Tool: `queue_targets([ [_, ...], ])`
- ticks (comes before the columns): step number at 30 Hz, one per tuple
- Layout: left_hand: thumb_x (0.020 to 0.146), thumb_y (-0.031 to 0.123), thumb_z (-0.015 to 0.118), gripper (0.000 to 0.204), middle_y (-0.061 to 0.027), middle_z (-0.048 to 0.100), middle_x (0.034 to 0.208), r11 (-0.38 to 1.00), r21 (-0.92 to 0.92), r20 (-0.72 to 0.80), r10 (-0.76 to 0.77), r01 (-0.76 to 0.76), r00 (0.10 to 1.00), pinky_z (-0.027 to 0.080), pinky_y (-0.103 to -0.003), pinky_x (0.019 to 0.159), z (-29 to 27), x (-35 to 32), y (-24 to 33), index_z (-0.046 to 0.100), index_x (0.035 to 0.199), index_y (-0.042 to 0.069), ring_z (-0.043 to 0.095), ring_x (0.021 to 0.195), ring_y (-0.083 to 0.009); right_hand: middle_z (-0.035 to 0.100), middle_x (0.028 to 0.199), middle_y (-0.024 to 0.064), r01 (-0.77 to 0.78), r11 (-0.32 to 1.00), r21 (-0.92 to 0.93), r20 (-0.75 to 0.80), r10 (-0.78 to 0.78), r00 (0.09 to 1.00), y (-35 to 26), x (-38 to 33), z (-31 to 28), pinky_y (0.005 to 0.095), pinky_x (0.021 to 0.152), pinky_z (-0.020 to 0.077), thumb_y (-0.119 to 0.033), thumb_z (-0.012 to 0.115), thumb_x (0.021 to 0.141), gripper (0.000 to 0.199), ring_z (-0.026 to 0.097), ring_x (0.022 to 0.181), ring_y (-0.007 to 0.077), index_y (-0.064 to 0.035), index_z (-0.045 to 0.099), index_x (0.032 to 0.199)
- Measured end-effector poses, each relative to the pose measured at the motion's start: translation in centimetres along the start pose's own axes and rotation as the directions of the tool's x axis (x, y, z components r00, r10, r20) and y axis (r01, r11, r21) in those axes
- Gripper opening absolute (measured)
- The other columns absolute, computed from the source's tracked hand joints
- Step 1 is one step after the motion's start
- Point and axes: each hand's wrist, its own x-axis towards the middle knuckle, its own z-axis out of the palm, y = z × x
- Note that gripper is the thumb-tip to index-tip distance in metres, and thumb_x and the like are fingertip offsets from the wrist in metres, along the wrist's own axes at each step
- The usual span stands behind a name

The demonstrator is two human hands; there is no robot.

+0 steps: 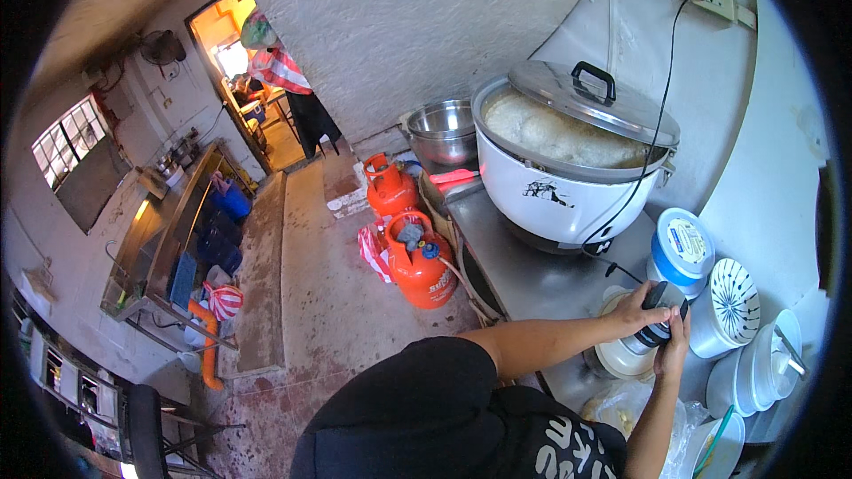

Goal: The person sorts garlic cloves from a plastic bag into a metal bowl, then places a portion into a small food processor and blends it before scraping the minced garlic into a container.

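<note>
Both hands are closed round a dark cylindrical container (655, 334) with black bands and a clear-looking part; its exact kind is hard to tell. My left hand (641, 316) grips its upper left side, and my right hand (676, 346) wraps its right side. Beneath it stands a cream round lidded tub (619, 360) on the steel counter (541, 279). Behind my hands rises a big white rice cooker (568, 200). Its metal lid (568, 93) rests askew, showing white rice (550, 129) inside. A clear plastic bag (617, 404) lies just below my hands.
Right of my hands are a blue-lidded tub (685, 244), a patterned bowl (736, 300) and stacked white containers (754, 372). A black cord (664, 115) hangs beside the cooker. Metal bowls (444, 120) sit left of it. Red gas cylinders (426, 270) stand on the floor. Another person (284, 71) is by the doorway.
</note>
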Motion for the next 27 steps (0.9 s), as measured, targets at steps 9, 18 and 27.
queue_targets([
  [9,0.067,0.063,0.072,0.108,-0.0254,0.043,0.137,0.979,0.159,-0.019,-0.123,0.124,0.992,0.034,-0.038,0.106,0.5,-0.2,2.2,0.029,0.142,-0.002,0.044,0.126,-0.0334,0.053,0.128,0.013,-0.052,0.996,-0.068,-0.169,0.04,0.985,1.1,0.0,-1.3,0.0348,0.104,0.0341,-0.028,0.061,0.09,0.071,0.05,0.12,0.0222,0.0043,0.028,0.145],
  [18,0.079,0.029,0.074,0.076,-0.0137,0.052,0.124,0.973,-0.196,0.042,-0.114,0.12,0.993,0.041,-0.035,0.099,0.3,-0.1,1.5,0.033,0.137,0.0,0.053,0.112,-0.0225,0.043,0.14,0.0196,-0.059,0.977,-0.206,-0.121,0.035,0.992,0.1,0.2,0.5,0.0334,0.106,0.0317,-0.038,0.063,0.088,0.077,0.042,0.128,0.0247,0.0049,0.031,0.144],
  [27,0.081,0.023,0.071,0.071,-0.0141,0.049,0.129,0.98,-0.17,0.071,-0.093,0.103,0.993,0.037,-0.037,0.102,0.1,0.1,1.0,0.036,0.137,-0.001,0.05,0.117,-0.0241,0.038,0.145,0.0189,-0.031,0.967,-0.254,-0.103,0.005,0.995,-1.0,-0.8,0.8,0.0348,0.109,0.0298,-0.035,0.063,0.088,0.075,0.037,0.132,0.0254,0.0016,0.03,0.145],
])
